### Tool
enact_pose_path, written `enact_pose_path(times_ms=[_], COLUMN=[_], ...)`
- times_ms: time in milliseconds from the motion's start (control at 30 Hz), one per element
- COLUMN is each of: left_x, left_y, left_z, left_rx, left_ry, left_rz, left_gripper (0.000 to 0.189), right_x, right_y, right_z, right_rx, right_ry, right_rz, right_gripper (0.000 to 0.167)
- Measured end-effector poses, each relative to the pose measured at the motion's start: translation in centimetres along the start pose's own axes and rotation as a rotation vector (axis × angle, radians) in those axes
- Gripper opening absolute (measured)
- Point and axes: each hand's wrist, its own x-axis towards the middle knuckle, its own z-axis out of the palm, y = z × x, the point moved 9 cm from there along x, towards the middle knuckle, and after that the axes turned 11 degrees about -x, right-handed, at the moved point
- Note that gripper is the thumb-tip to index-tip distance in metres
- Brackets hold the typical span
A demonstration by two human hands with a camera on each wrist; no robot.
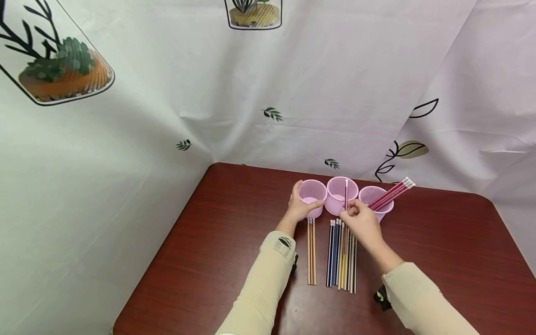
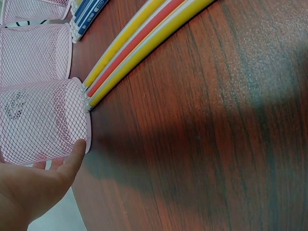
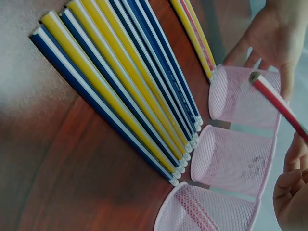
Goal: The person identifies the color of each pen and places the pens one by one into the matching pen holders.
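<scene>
Gripped the pink cup (image 1: 312, 191), nine o'clock from the middle cup (image 1: 334, 205), in a half-curled left hand (image 1: 297, 209); pinched a red pencil (image 3: 281, 105) in a bent-fingered right hand (image 1: 362, 223).

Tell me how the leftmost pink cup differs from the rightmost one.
The left cup looks empty, while the right cup holds red pencils. The left hand grips the left cup; no hand grips the right cup. Both are pink mesh with round rims.
</scene>
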Motion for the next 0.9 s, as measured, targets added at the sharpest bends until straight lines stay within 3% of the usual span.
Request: enact_pose_path(times_ms=[333,667,900], left_x=[0.0,-0.1,-0.1], left_y=[-0.1,0.1,0.2], left_z=[0.0,0.0,-0.1], left_rx=[0.014,0.008,0.007], left_ry=[-0.002,-0.005,-0.001], left_rz=[-0.004,0.008,0.009], left_gripper=[0.096,0.096,0.095], right_x=[1.0,2.2,3.2], right_y=[-0.2,-0.6,-0.7], right_z=[-2.5,-5.6,-8.1], right_rx=[0.008,0.038,0.048], right_ry=[0.062,0.133,0.196], right_rz=[-0.012,-0.065,-0.073], right_gripper=[0.011,0.030,0.028])
